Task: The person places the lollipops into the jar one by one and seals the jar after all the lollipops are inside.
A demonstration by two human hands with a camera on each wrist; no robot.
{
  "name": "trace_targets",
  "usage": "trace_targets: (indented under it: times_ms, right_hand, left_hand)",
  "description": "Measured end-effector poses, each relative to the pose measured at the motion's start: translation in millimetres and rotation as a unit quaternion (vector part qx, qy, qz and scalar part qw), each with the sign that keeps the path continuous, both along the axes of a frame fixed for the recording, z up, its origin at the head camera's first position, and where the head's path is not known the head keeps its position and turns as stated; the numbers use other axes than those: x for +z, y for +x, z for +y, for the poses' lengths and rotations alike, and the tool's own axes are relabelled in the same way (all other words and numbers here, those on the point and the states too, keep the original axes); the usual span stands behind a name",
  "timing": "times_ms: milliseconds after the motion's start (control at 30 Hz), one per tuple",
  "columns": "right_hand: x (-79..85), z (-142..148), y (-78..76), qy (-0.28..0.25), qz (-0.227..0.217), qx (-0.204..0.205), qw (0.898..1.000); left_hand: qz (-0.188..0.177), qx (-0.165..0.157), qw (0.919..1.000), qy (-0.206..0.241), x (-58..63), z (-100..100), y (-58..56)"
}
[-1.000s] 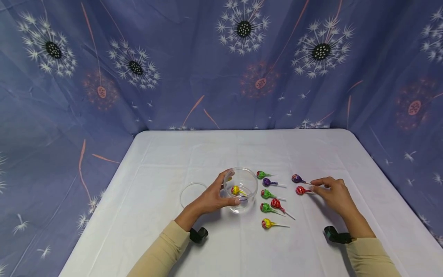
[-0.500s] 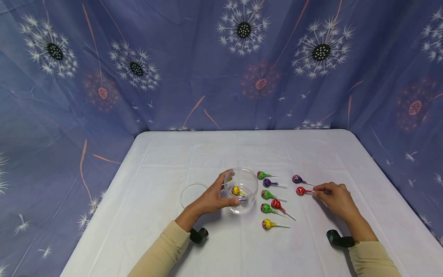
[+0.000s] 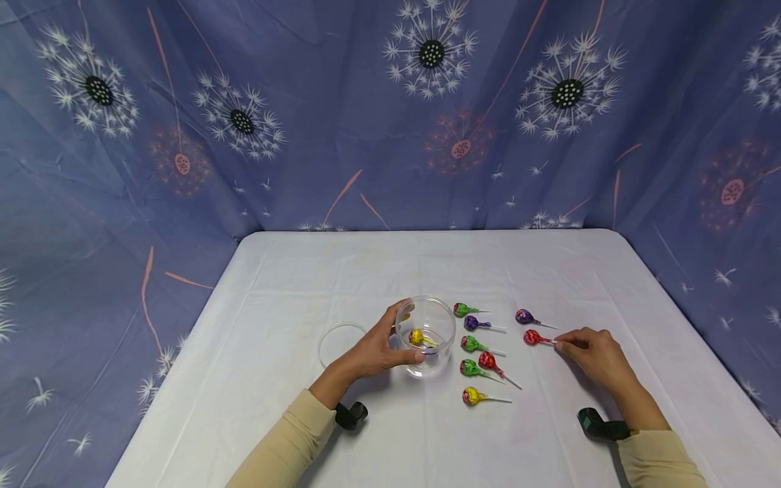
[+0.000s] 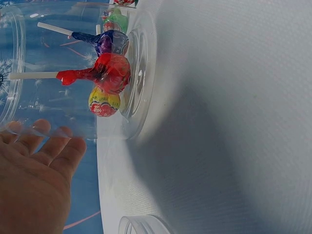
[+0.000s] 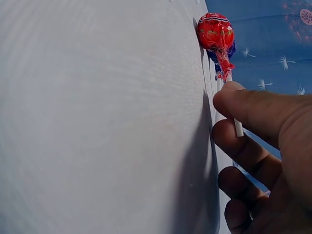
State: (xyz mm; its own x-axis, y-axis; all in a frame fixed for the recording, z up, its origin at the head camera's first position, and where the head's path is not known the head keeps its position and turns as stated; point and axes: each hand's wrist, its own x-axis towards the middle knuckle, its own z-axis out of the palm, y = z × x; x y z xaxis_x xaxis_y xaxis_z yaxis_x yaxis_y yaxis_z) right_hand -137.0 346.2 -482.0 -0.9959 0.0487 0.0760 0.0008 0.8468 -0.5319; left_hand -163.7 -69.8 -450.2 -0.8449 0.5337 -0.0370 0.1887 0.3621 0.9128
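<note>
My left hand point(image 3: 381, 348) grips a clear plastic tub point(image 3: 425, 325) from the left side. A yellow lollipop point(image 3: 419, 337) shows inside it. Through the tub's wall in the left wrist view appear a red lollipop point(image 4: 111, 73), a purple one point(image 4: 109, 43) and others, sticks towards the rim; which lie inside I cannot fully tell. At the right, my right hand point(image 3: 596, 356) pinches the white stick of a red lollipop point(image 3: 533, 337) between thumb and forefinger. Just behind that candy lies a purple lollipop point(image 3: 525, 316).
Several lollipops lie in a rough column right of the tub, among them a green one point(image 3: 470, 343) and a yellow one point(image 3: 472, 396). A clear round lid point(image 3: 320, 349) lies left of the tub, partly behind the left forearm. White cloth covers the table point(image 3: 293, 271).
My right hand has shifted slightly right and towards me, its fingers coming off the purple lollipop's stick side and settling on the red one's stick. The left hand and tub stay put.
</note>
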Motion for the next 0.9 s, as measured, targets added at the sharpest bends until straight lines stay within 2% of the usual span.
trace_targets:
  times_ms: [133, 300, 567, 833, 900]
  right_hand:
    - [0.7, 0.9, 1.5, -0.004, -0.019, -0.001, 1.0]
    - [1.7, 1.0, 2.1, -0.004, -0.014, -0.001, 1.0]
    - [5.3, -0.1, 2.0, 0.01, 0.028, -0.008, 1.0]
    - [21.1, -6.2, -0.2, -0.006, 0.075, -0.004, 0.997]
    - [26.9, -9.8, -1.0, -0.014, 0.082, -0.003, 0.997]
  left_hand:
    - [0.003, -0.002, 1.0, 0.004, 0.6, 0.3, 0.2]
    - [0.002, 0.0, 1.0, 0.002, 0.4, 0.3, 0.4]
    - [0.005, 0.0, 1.0, 0.001, -0.2, -0.4, 0.7]
    - [0.003, -0.004, 1.0, 0.003, -0.2, -0.1, -0.4]
    - [-0.003, -0.007, 1.0, 0.003, 8.2, -0.1, 3.2]
